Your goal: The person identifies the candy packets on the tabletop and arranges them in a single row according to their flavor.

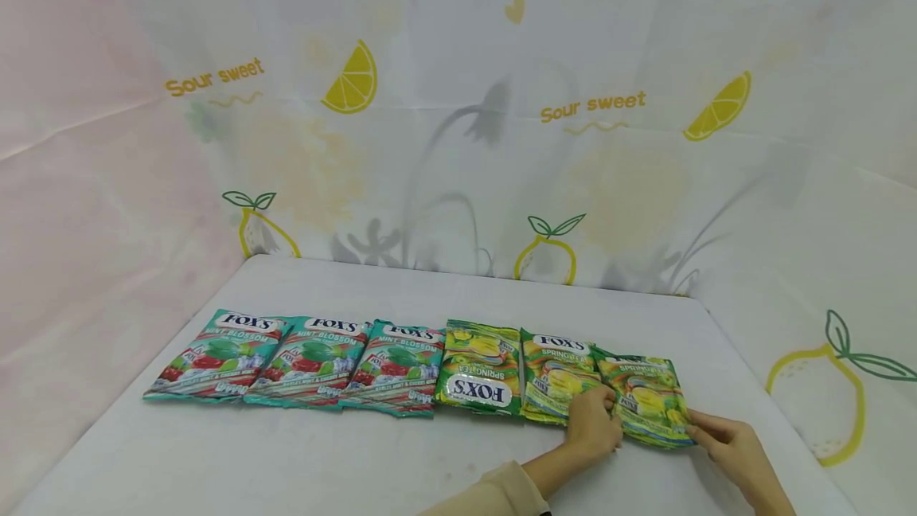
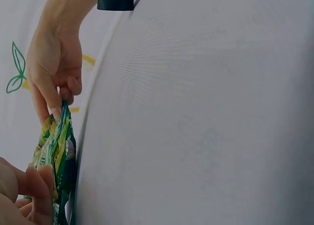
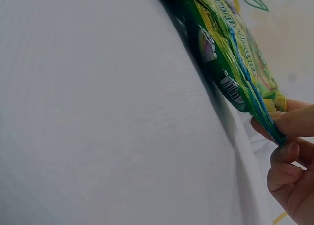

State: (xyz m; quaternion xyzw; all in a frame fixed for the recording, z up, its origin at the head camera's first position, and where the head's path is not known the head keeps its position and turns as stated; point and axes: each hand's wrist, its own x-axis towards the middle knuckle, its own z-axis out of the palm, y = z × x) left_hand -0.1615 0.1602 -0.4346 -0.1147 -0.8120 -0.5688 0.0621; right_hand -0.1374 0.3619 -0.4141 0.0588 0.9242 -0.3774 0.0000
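A green and yellow Spring Tea candy bag [image 1: 645, 400] lies at the right end of a row, its near edge slightly raised. My right hand [image 1: 734, 448] pinches its lower right corner between thumb and fingers; in the right wrist view the bag's edge [image 3: 252, 95] runs into that pinch. At the same bag's left side, my left hand [image 1: 593, 424] holds the edge with curled fingers, partly covering the neighbouring Spring Tea bag [image 1: 555, 369]. The left wrist view shows both hands at opposite ends of the bag [image 2: 61, 141].
To the left lie another Spring Tea bag [image 1: 478, 369], turned upside down relative to its neighbours, and three teal Mint Blossom bags, the farthest one [image 1: 222, 357] near the left side. They rest on a white table [image 1: 286, 460]. A lemon-printed cloth [image 1: 458, 166] hangs behind.
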